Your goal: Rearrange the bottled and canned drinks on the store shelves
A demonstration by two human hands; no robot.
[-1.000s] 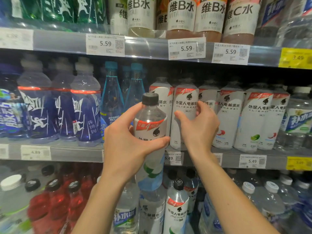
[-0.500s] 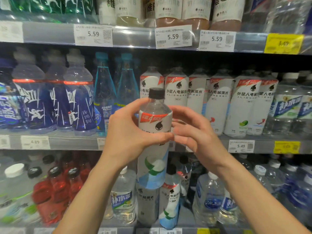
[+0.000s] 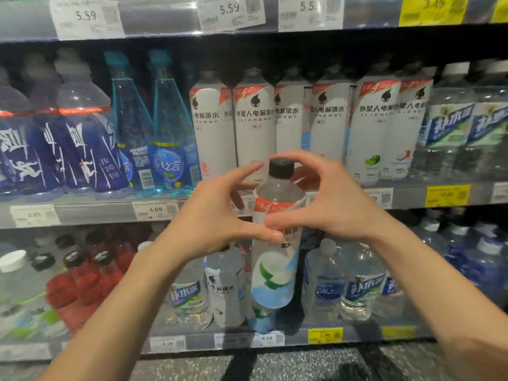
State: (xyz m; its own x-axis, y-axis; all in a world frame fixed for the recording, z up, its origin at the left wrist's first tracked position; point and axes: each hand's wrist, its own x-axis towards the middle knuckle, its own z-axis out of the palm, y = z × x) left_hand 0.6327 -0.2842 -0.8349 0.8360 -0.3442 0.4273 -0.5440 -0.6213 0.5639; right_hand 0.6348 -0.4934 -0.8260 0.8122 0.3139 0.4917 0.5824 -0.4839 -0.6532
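I hold a white-labelled electrolyte water bottle [image 3: 276, 259] with a black cap upright in front of the shelves. My left hand [image 3: 211, 218] grips its upper body from the left, thumb across the label. From the right, my right hand [image 3: 327, 204] curls round the bottle's shoulder, its index finger arching over the cap. Behind the bottle, on the middle shelf [image 3: 90, 213], stands a row of matching white electrolyte bottles [image 3: 255, 119]. The held bottle's lower half hangs in front of the lower shelf's drinks.
Dark blue sports drinks [image 3: 85, 144] and light blue bottles [image 3: 167, 133] fill the middle shelf's left; clear water bottles [image 3: 453, 127] its right. On the lower shelf stand red drinks [image 3: 85, 279] and clear water bottles [image 3: 360, 284]. Price tags line the shelf edges.
The bottle has come down from the middle shelf level toward the lower shelf. My right hand has closed onto the bottle's shoulder. The view has tilted downward.
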